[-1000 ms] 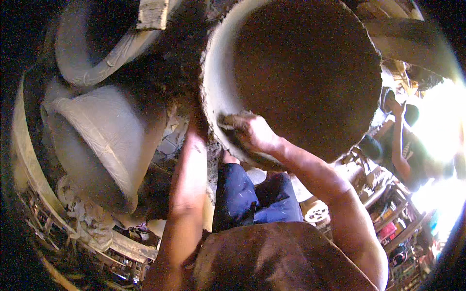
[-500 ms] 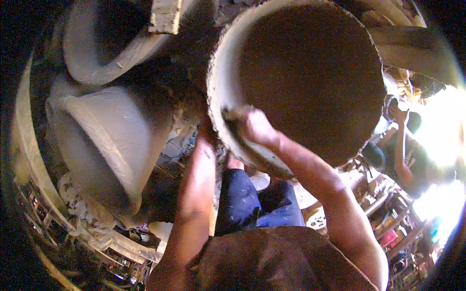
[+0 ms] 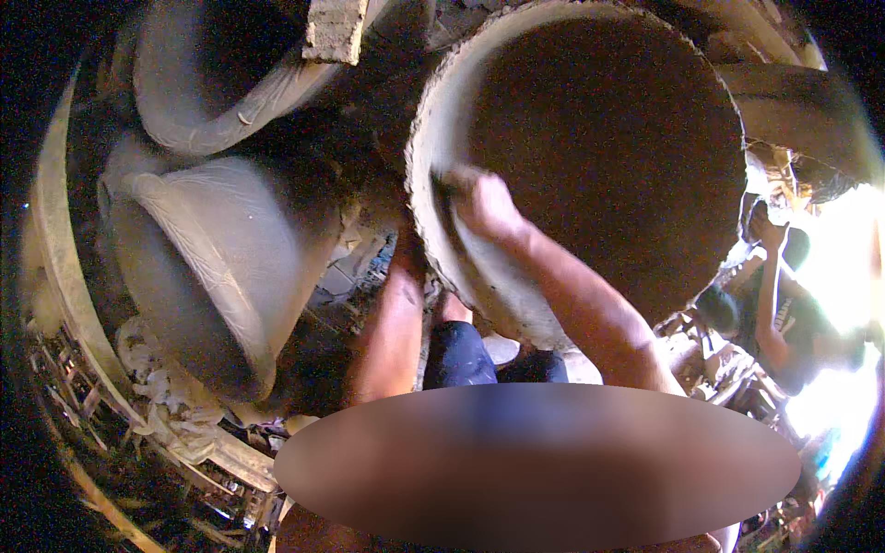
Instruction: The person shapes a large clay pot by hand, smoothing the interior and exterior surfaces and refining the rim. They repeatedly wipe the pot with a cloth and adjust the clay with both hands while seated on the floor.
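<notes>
While the right hand lies pressed against the inner wall of the large clay pot, just below its rim, its fingers are curled together over something small and dark, perhaps a scraper or a lump of clay; which, I cannot tell. The left hand is mostly hidden behind the pot's outer wall, where the forearm runs up to it; it seems to brace the wall from outside, opposite the right hand, but whether its fingers are spread or closed cannot be seen.

As a judgement of progress: the pot's body stands fully shaped, wide and round, with a thick pale rim; the band of wall near the hands looks smooth and grey, while the outer edge of the rim shows a rough, ridged texture; so the forming seems done and the smoothing of the wall is under way, with much of the circumference seemingly left.

The pot lies tilted toward the person, its mouth open to the camera, above the knees in blue trousers; its deep interior is dark brown and holds nothing visible. To the left a second grey clay vessel lies on its side, its inside hidden; above it a third vessel shows a dark, seemingly bare hollow, with a pale brick resting at its edge. At right another person sits in bright light.
</notes>
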